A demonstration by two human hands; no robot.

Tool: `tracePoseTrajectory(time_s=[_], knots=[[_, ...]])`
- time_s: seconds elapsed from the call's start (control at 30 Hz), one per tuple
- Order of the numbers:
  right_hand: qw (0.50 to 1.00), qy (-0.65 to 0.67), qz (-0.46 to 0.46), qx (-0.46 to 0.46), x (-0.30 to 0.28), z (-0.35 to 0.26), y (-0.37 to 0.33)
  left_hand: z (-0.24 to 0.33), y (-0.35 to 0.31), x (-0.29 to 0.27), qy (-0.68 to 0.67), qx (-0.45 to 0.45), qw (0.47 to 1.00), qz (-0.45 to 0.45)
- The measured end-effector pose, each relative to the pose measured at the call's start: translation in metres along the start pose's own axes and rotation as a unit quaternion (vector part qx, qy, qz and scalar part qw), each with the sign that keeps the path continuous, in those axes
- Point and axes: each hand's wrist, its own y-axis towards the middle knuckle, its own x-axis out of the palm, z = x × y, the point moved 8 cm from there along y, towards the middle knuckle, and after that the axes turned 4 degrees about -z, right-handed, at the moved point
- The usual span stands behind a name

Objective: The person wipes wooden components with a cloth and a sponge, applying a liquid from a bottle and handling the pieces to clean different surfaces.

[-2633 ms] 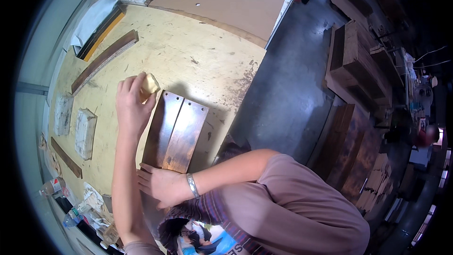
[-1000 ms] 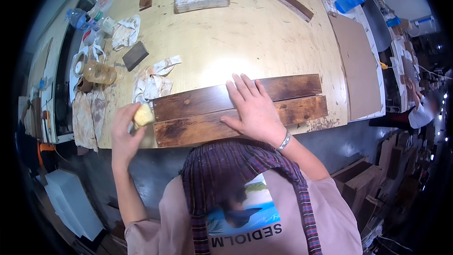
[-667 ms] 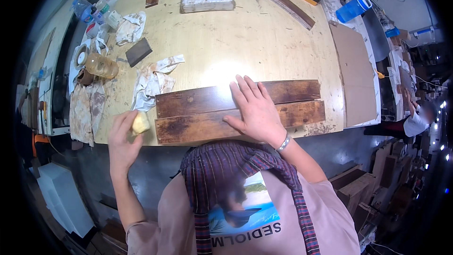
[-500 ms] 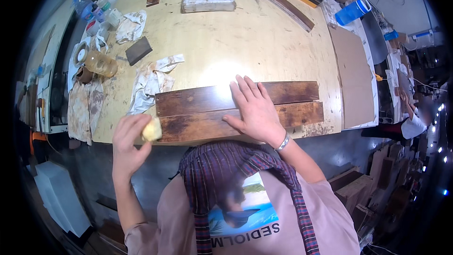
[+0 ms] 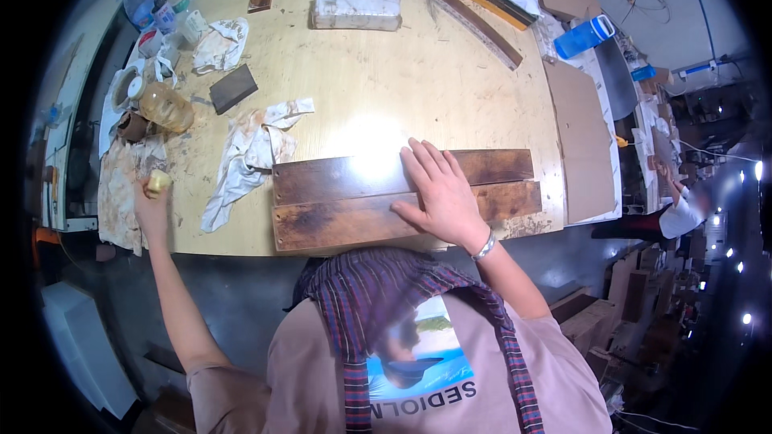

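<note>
Rests the right hand (image 5: 442, 202) flat across the front board (image 5: 346, 227) and the rear board (image 5: 326, 181), with straight, slightly spread fingers, clamped on nothing. Shows brown over the visible faces of both, side by side at the near edge of the surface (image 5: 362, 72); seems well along by colour, yet looks patchy; cannot tell the amount left. Grips the yellow wad (image 5: 159, 184) in the left hand (image 5: 149, 207), with fingers clamped on it, near the stained cloth (image 5: 121, 193). Holds it well apart from the boards, against just beside the front board's left end half a second ago; keeps the right hand in place. Farther off, shows the amber jar (image 5: 167, 106) and the white block (image 5: 356, 10).
</note>
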Motion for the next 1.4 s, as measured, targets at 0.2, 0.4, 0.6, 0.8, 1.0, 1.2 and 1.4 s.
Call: tracePoseTrajectory(time_s=[0.2,0.4,0.6,0.8,1.0,1.2,1.4], knots=[[1.0,-0.018,-0.021,0.009,0.004,0.001,0.0,0.058,-0.011,0.03,-0.211,0.015,0.977,-0.018],[0.998,-0.012,-0.053,0.012,0.01,-0.001,0.001,0.179,-0.06,0.084,-0.014,0.253,0.967,-0.042],[0.99,0.118,-0.066,-0.03,-0.004,0.005,0.018,0.16,-0.05,0.062,-0.407,0.015,0.904,-0.13],[0.928,0.246,-0.04,-0.278,-0.034,-0.138,0.12,0.208,-0.073,0.007,-0.578,-0.021,0.79,-0.204],[0.894,0.275,-0.255,-0.244,0.04,-0.187,0.181,0.146,-0.117,-0.021,-0.593,-0.078,0.781,-0.178],[0.962,0.169,-0.115,-0.181,0.049,-0.156,0.22,0.082,-0.145,-0.04,-0.583,-0.188,0.789,-0.039],[0.986,-0.056,0.008,-0.157,0.03,-0.154,0.241,0.061,-0.121,-0.023,-0.614,-0.097,0.775,-0.112]])
